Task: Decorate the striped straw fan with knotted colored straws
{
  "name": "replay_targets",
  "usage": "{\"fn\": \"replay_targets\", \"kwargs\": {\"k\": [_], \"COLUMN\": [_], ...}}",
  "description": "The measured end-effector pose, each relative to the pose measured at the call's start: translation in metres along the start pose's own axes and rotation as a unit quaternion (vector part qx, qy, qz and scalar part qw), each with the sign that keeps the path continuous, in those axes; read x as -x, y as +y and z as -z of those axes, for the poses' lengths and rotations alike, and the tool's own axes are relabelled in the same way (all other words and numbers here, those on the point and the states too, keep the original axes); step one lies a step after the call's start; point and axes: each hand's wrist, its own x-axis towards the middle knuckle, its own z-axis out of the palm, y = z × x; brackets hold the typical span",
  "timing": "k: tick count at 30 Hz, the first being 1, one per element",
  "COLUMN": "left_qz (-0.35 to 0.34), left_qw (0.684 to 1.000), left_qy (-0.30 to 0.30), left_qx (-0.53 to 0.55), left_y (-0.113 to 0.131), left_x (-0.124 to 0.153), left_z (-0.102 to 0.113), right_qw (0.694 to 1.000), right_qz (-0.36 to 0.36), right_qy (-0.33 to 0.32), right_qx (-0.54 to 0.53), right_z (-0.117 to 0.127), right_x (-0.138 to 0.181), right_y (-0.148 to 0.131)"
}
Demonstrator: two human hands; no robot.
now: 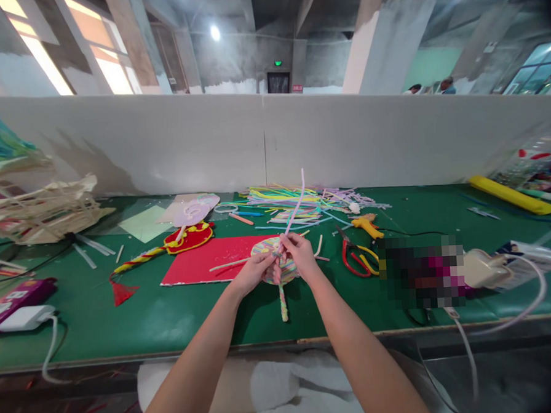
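Note:
My left hand (255, 270) and my right hand (297, 253) meet over the green table (124, 319), both pinched closed. Between them they hold a round multicoloured coiled disc on a striped stick (283, 301), like a lollipop made of pipe cleaners. A pale pink pipe cleaner (296, 206) rises from my right fingers, up and slightly right. The disc hangs just above a red sheet (199, 263) lying flat on the table.
A heap of coloured pipe cleaners (284, 201) lies behind my hands. Red-handled pliers (354, 258) and a yellow glue gun (366, 225) sit to the right. A red and yellow tasselled ornament (185, 239) lies left. A white partition (263, 139) closes the back.

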Motion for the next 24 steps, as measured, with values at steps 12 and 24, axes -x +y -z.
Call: {"fn": "replay_targets", "kwargs": {"k": [12, 24], "left_qz": [0.008, 0.025], "left_qw": [0.999, 1.0], "left_qy": [0.03, 0.013], "left_qx": [-0.013, 0.012], "left_y": [0.0012, 0.0023], "left_x": [-0.0011, 0.001], "left_z": [-0.0001, 0.0001], "right_qw": [1.0, 0.998], "right_qz": [-0.005, -0.022], "right_qy": [-0.016, -0.028], "right_qx": [-0.013, -0.047], "right_z": [0.0002, -0.0003], "right_x": [0.0006, 0.0016], "right_y": [0.0009, 0.0006]}}
